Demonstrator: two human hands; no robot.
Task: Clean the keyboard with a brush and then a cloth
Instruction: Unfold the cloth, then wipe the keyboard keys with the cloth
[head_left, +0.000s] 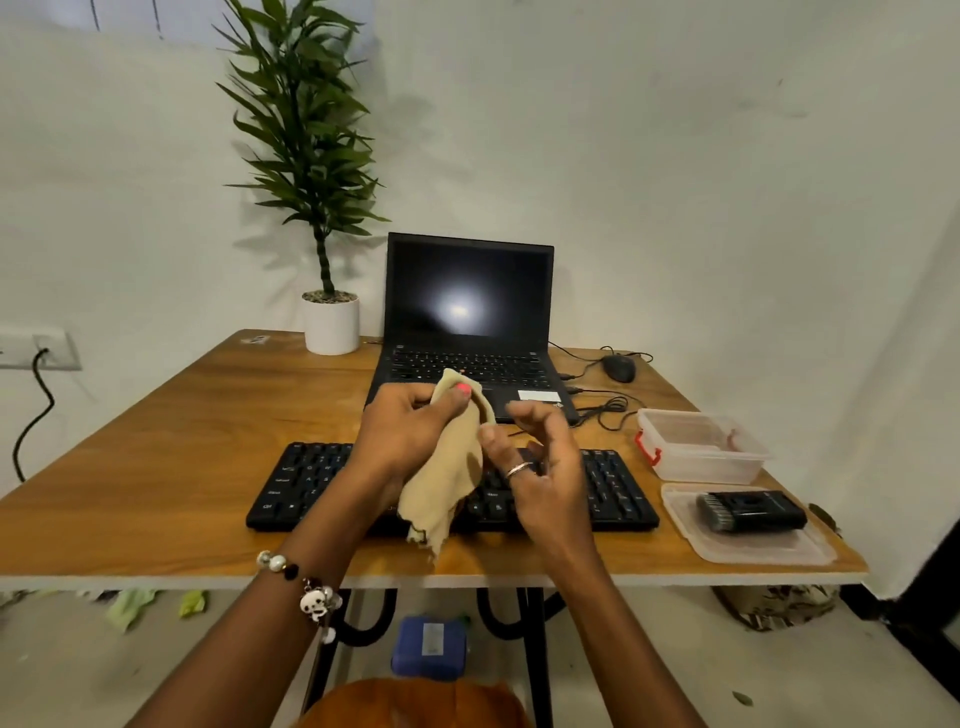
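Table (156, 467) is carrying the keyboard (613, 488), the landmark here, lying near the front edge. Laptop (467, 322) is standing behind the keyboard; clear tub (701, 452) is sitting to its right, and the brush (750, 512) is lying on a lid (748, 551) in front of that tub. Cloth (447, 478) is hanging above the keyboard's middle. Left hand (410, 436) is gripping its top, fingers curled round the fabric; right hand (540, 467) is pinching its edge, other fingers loosely bent.

Risks, as judged: the dangling frayed corner is likely to snag keycaps; a loose one-hand grip may be letting the cloth slip onto the keys.
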